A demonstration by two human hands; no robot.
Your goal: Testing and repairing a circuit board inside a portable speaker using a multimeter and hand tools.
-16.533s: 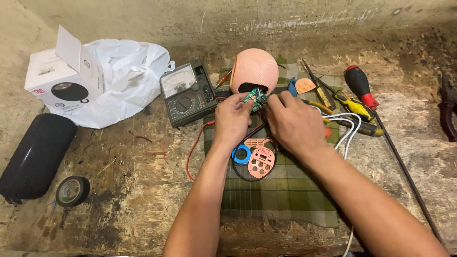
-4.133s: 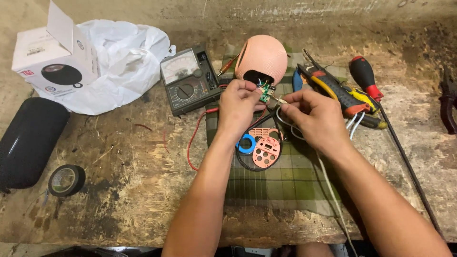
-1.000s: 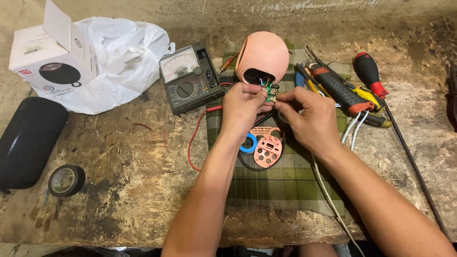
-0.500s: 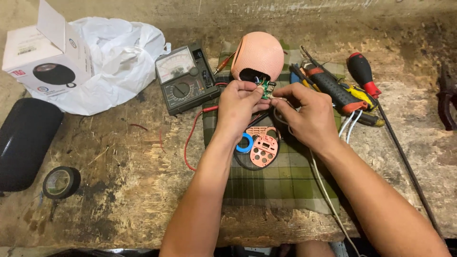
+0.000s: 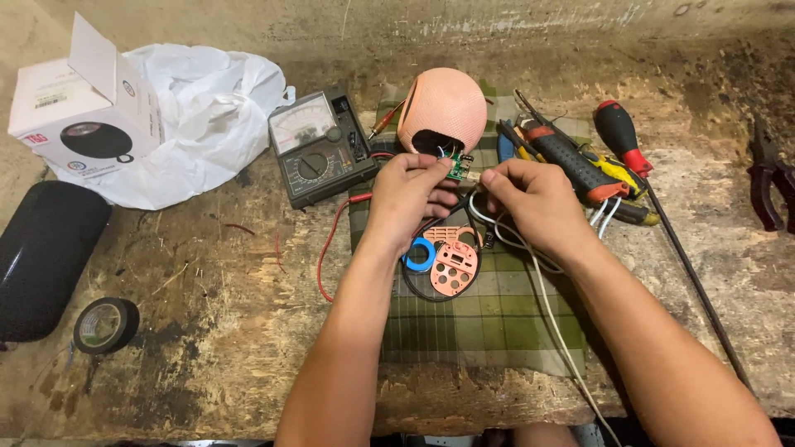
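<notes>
My left hand [image 5: 410, 192] pinches a small green circuit board [image 5: 456, 168] at the opening of a round pink speaker shell [image 5: 443, 110]. My right hand [image 5: 534, 199] is right beside the board, its fingertips closed on the end of a white cable [image 5: 556, 319] that trails toward me. Below both hands, a pink perforated cover plate [image 5: 451, 263] and a blue ring [image 5: 421, 252] lie on a green plaid cloth [image 5: 489, 323], with a black wire looping around them.
An analog multimeter [image 5: 319, 149] with red leads sits left of the cloth. Farther left are a white box [image 5: 79, 108], a white plastic bag [image 5: 211, 108], a black oblong speaker [image 5: 41, 257] and a tape roll [image 5: 105, 324]. Screwdrivers [image 5: 580, 161] and pliers [image 5: 770, 178] lie to the right.
Both hands stay on the circuit board by the pink shell. My right hand's fingers have shifted slightly on the white cable end; the view has moved a little.
</notes>
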